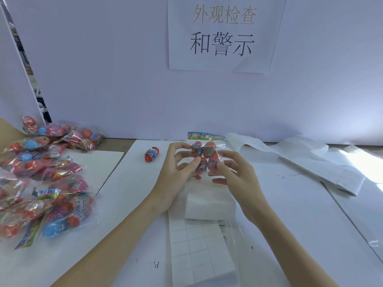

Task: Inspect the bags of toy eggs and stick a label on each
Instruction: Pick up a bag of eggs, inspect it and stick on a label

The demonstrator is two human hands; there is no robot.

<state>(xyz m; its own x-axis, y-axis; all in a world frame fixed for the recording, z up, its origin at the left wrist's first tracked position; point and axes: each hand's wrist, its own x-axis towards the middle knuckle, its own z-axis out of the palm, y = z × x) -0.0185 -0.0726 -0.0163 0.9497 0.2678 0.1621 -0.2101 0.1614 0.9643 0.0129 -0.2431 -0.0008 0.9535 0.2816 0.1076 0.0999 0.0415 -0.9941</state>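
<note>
Both hands holding one clear bag of orange toy eggs [205, 155] upright above table centre, colourful header card on top. Left hand [179, 162] pinching bag's left side, fingers curled. Right hand [232, 172] gripping right side, fingers bent around it. Label sheet [199, 243] lying directly below. Loose egg [152, 154] sitting just left. Pile of bagged eggs [41, 179] lying at far left.

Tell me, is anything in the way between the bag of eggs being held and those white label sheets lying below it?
Nothing visible blocks it. Both the left hand and right hand grip the clear plastic bag of orange toy eggs in the air, directly above the white gridded label sheets on the table. A loose orange egg lies off to the left.
</note>
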